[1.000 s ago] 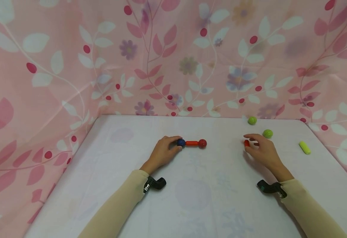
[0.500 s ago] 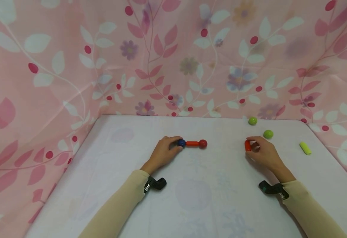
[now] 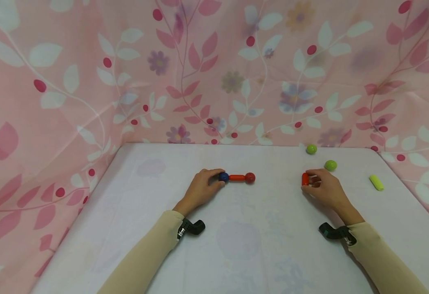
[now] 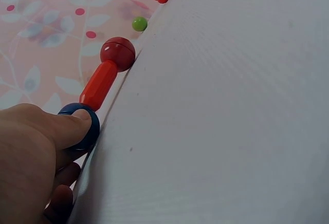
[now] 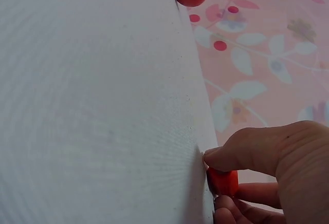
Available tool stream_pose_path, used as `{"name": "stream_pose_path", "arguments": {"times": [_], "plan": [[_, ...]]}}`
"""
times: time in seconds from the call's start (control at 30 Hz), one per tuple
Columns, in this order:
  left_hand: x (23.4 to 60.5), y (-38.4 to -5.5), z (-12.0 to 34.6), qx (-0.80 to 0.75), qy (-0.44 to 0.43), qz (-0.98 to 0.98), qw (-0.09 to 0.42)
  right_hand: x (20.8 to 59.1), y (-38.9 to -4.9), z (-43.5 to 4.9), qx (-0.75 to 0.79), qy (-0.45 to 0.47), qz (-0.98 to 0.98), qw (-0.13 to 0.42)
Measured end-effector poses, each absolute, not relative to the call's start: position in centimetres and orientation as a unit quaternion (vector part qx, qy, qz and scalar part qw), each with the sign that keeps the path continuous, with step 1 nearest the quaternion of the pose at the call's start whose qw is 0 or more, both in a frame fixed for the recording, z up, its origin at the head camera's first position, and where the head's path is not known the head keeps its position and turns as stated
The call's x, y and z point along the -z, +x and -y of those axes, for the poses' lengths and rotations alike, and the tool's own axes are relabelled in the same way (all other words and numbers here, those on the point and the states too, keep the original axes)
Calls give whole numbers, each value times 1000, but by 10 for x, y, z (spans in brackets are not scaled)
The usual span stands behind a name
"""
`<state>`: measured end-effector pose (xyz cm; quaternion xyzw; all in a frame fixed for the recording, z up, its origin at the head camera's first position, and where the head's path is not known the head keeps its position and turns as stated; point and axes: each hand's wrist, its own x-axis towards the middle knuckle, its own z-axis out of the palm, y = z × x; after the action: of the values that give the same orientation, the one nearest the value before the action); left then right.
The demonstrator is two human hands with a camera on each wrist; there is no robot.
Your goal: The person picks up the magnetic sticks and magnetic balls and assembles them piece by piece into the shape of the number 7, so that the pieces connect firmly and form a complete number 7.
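Observation:
My left hand [image 3: 202, 187] pinches a dark blue ball [image 3: 223, 177] between thumb and fingers. Joined to that ball is a red rod [image 3: 237, 178], with a dark red ball [image 3: 250, 178] on its far end, so the three form one straight piece lying on the table. In the left wrist view the thumb presses on the blue ball [image 4: 92, 131]. My right hand [image 3: 325, 188], well to the right, holds a second red rod [image 3: 304, 179] by its two ends, thumb at the near end. The right wrist view shows this rod [image 5: 224, 182] nearly end-on, partly covered by the thumb.
Two green balls [image 3: 330, 165] [image 3: 311, 149] lie behind the right hand, one near the table's back edge. A yellow-green rod [image 3: 376, 182] is at the far right. A pink floral cloth [image 3: 233, 81] hangs behind the white table [image 3: 155, 245].
The right hand's fingers have closed around the second red rod, which has turned to lie lengthwise between thumb and fingertips. The left hand and its joined piece have stayed in place.

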<state>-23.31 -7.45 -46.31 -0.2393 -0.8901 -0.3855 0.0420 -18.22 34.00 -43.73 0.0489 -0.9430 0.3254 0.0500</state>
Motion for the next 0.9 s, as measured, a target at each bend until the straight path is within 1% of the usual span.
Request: {"name": "stream_pose_path", "arguments": {"times": [0.57, 0.9], "plan": [[466, -236, 75, 385, -241, 890, 36, 442, -183, -347, -339, 36, 940, 15], [466, -235, 75, 384, -244, 890, 42, 442, -184, -350, -340, 45, 939, 18]]}}
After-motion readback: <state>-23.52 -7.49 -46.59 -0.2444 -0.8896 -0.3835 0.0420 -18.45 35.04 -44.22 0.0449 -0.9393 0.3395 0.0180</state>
